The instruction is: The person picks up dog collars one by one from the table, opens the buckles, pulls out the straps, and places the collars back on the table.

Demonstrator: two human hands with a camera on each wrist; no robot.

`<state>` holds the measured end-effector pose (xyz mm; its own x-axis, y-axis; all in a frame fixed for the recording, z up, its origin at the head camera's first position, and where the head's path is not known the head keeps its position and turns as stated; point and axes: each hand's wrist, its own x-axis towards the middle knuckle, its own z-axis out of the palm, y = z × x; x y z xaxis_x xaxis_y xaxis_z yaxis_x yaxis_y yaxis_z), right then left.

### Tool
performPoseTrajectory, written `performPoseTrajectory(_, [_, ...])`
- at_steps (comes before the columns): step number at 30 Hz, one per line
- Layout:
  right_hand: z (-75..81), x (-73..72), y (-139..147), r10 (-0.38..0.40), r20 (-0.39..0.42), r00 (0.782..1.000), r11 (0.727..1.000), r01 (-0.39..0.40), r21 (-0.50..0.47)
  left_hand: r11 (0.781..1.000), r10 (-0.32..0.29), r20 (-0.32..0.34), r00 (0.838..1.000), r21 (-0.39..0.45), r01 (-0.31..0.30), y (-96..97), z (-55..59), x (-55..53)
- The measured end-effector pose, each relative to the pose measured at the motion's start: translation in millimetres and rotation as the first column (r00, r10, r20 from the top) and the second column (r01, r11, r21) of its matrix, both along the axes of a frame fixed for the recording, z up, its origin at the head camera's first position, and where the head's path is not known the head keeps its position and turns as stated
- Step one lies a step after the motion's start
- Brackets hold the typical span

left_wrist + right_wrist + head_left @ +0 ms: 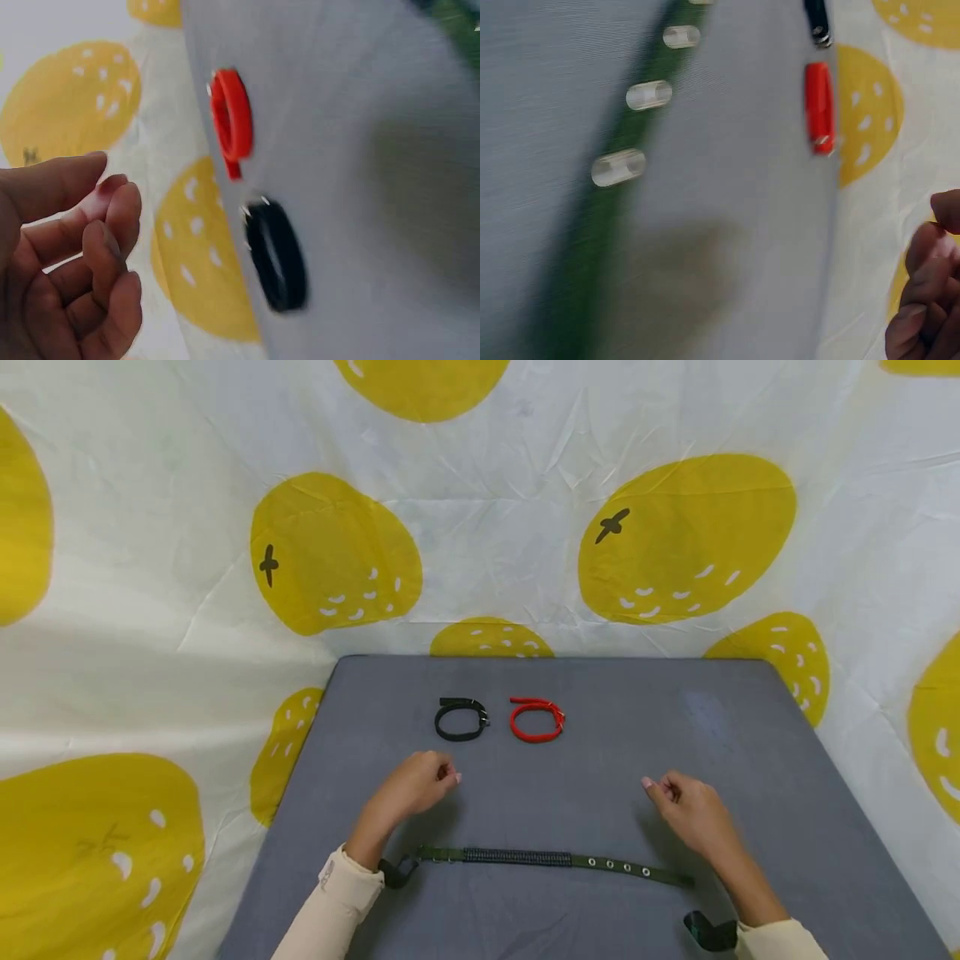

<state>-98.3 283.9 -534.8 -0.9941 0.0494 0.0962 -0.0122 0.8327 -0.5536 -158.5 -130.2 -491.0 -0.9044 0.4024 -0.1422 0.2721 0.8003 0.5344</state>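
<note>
My left hand [420, 783] hovers over the left part of the table with loosely curled fingers and holds nothing. My right hand [693, 810] is raised on the other side, its fingers loosely bent, also holding nothing. Stretched out between the wrists, nearer the front, lies a green collar [517, 857] with a dark woven middle and several metal eyelets [649, 95] toward its right end. Farther back, a black collar [454, 737] is buckled into a loop. Right of it lies a looped red collar [534, 738] with a metal buckle.
A grey cloth covers the table [615, 710]. Behind it and along its sides hangs a white sheet [495, 543] printed with large yellow fruit. Dark straps circle both wrists, the right one [708, 933] close to the collar's right end.
</note>
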Motion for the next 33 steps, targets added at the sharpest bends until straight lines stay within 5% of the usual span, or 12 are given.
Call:
performPoseTrajectory(8, [10.8,-86.3,-46,0.156,0.069,0.985,0.987,-0.158,0.036,0.988,-0.144,-0.050,0.988,0.041,0.146,73.0,-3.6,-59.4])
performPoseTrajectory(12, [3.7,-124.2,-71,0.136,0.138,0.981,0.984,-0.150,0.096,0.986,-0.157,-0.080,0.984,0.047,0.161,103.3,-22.1,-86.5])
performPoseTrajectory(16, [-16.7,-151.4,-92,0.078,0.170,0.982,0.982,-0.105,0.159,0.988,-0.146,-0.127,0.981,-0.072,0.137,122.6,-46.0,-106.5])
performPoseTrajectory(24, [-52.5,-171.0,-111,0.011,0.098,0.995,0.973,-0.033,0.227,0.969,-0.116,-0.167,0.979,-0.236,0.075,140.6,-75.8,-121.8])
performPoseTrajectory(29, [-56.3,-169.2,-113,0.032,0.017,0.999,0.977,-0.035,0.211,0.964,-0.075,-0.174,0.982,-0.264,0.027,145.0,-83.9,-131.1])
performPoseTrajectory(33, [-52.2,-168.6,-109,0.049,-0.010,0.999,0.978,-0.046,0.205,0.948,-0.075,-0.244,0.967,-0.319,-0.007,148.1,-82.9,-139.1])
